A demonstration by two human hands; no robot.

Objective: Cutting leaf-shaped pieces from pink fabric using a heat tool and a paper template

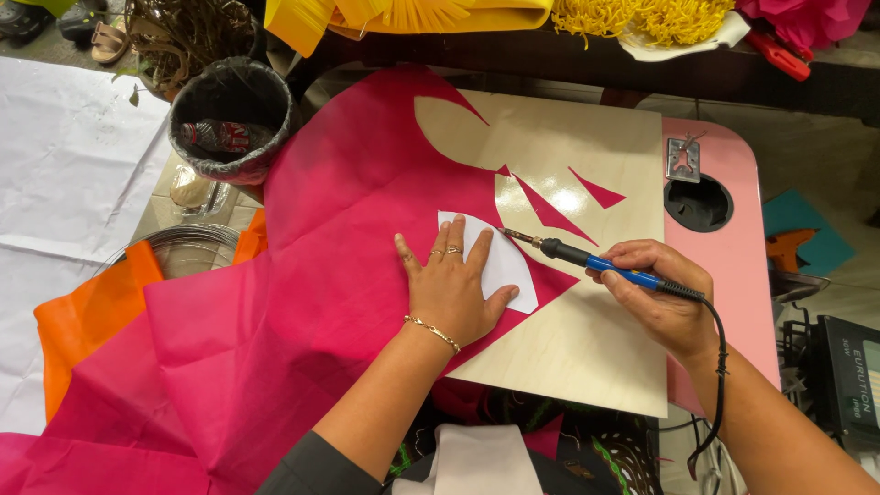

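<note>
Left hand (451, 289): fingers (438, 240) spread flat and open, gripping nothing, pressed palm-down on a white paper template (502, 259) that lies on the pink fabric (312, 302); the spread appears to pin template and fabric together so neither shifts. Rings on two fingers, a gold bracelet at the wrist. Right hand (662, 298): fingers closed round the blue grip of a corded hot-cutting tool, soldering-iron type (587, 260), held pen-fashion at a low angle, its metal tip at the upper right edge of the template, seemingly to follow that outline. The black cord trails back past the right wrist, clear of the work. The fabric under the template rests on a pale wooden board (587, 357), which probably shields the pink tabletop (733, 229) from the tip. Curved cut-outs and loose pink offcuts (548, 209) lie on the board above the tip. Surplus fabric drapes to the left over orange fabric (92, 312). A black bin (231, 119) stands at upper left, well apart from both hands. Yellow fringed material (642, 18) lies along the far edge.
</note>
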